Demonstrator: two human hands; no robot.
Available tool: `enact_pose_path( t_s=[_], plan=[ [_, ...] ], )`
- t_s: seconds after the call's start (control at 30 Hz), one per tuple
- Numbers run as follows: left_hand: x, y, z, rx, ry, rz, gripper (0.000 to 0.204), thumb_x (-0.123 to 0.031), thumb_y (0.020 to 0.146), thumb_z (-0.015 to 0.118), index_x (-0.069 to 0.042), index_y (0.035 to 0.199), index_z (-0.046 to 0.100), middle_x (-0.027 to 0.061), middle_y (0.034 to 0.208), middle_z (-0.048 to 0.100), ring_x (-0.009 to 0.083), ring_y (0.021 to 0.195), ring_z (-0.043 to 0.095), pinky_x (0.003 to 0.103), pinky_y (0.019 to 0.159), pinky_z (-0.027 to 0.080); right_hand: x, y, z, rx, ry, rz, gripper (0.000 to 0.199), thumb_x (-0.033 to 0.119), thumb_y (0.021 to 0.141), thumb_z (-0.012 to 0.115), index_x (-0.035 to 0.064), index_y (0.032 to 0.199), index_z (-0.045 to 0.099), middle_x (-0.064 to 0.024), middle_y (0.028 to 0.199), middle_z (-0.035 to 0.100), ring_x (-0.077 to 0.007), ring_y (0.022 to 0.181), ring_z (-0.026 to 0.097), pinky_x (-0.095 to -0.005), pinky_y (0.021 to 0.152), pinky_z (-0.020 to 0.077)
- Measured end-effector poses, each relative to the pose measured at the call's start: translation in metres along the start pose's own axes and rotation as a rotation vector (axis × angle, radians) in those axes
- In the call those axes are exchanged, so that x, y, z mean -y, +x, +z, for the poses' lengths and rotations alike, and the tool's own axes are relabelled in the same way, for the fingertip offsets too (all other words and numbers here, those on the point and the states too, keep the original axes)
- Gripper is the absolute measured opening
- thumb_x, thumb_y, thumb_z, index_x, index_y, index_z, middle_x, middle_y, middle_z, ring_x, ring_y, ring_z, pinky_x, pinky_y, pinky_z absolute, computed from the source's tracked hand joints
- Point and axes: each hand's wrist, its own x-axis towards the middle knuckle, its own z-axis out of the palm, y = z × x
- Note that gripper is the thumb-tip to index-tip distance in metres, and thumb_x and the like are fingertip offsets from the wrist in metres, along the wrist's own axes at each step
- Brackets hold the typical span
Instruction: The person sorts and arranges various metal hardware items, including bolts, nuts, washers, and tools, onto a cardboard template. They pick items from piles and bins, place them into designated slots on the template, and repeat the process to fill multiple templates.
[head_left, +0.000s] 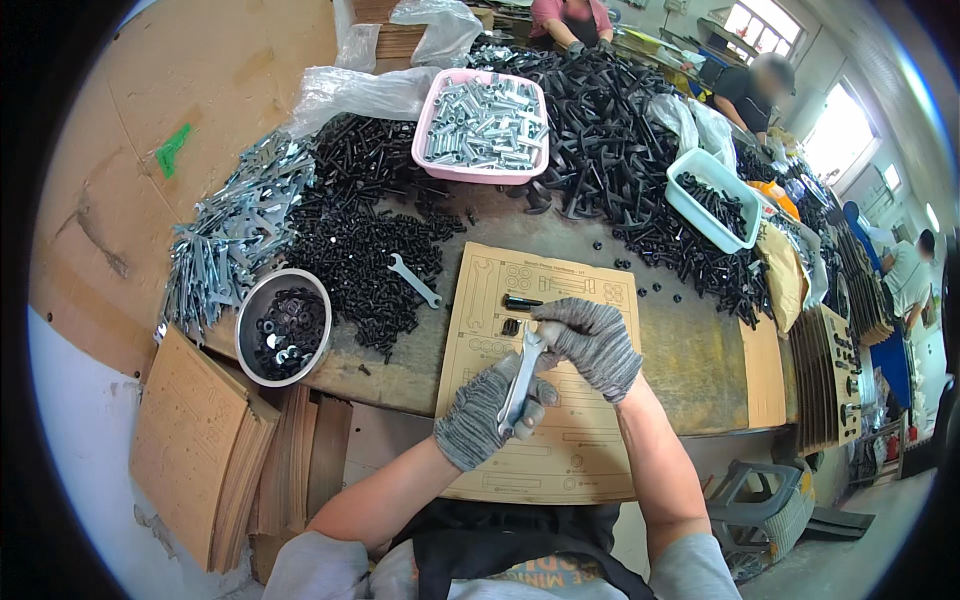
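My left hand (487,412), in a grey knit glove, is closed round a silver open-end wrench (522,378) held at a slant. My right hand (592,345), gloved alike, has its fingers bent and pressed together at the wrench's upper jaw. Whether they grip the jaw or some small part, I cannot tell. Both hands are over a brown cardboard sheet (545,485) printed with outlines of hardware. On the sheet, just left of my right fingertips, lie a black bolt (520,302) and a small group of black parts (511,327).
A second wrench (414,281) lies left of the sheet, near a heap of black screws (375,255) and a metal bowl (243,345) of black washers. Behind are a pink basin (480,174) of silver sleeves and a pale blue basin (706,232). Stacked cardboard (185,450) leans left. Other people work farther off.
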Motion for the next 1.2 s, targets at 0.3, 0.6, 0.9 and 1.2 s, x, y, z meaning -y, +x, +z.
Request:
enact_pose_path(
  t_s=[0.3,0.6,0.9,1.2],
  plan=[
    [0.001,0.018,-0.012,-0.027,-0.059,-0.004,0.037,-0.034,0.099,0.042,-0.002,0.115,0.051,0.0101,0.079,0.060,0.0129,0.055,0.055,0.021,0.044,0.045,-0.011,0.007,-0.001,-0.057,-0.034,-0.036,0.036,0.002,0.080,0.069,0.0011,0.115,0.059,-0.0060,0.080,0.065,-0.0104,0.073,0.061,-0.0252,0.066,0.0520],
    [0.001,0.030,-0.007,-0.108,0.006,-0.028,0.039,-0.036,0.099,0.043,-0.002,0.117,0.051,0.0099,0.080,0.059,0.0127,0.060,0.055,0.025,0.050,0.048,-0.027,0.021,0.000,-0.132,0.078,0.054,0.026,-0.002,0.082,0.066,-0.0015,0.107,0.061,-0.0069,0.084,0.065,-0.0116,0.074,0.062,-0.0243,0.063,0.0538],
    [-0.011,0.027,-0.030,0.048,0.047,-0.087,0.047,-0.041,0.100,0.038,-0.001,0.117,0.055,0.0061,0.066,0.056,0.0091,0.041,0.043,0.018,0.036,0.032,-0.036,0.031,-0.010,0.034,0.083,0.095,0.027,0.009,0.081,0.071,0.0032,0.108,0.066,-0.0073,0.089,0.068,-0.0122,0.075,0.063,-0.0257,0.065,0.0561],
    [-0.062,0.037,-0.047,-0.484,0.934,0.288,0.038,-0.027,0.094,0.051,-0.006,0.126,0.053,0.0075,0.081,0.063,0.0158,0.076,0.064,0.027,0.063,0.052,-0.038,0.124,-0.020,0.098,0.175,0.318,0.027,0.017,0.080,0.075,0.0011,0.100,0.067,-0.0034,0.084,0.068,-0.0097,0.067,0.061,-0.0208,0.057,0.0506]
  ],
)
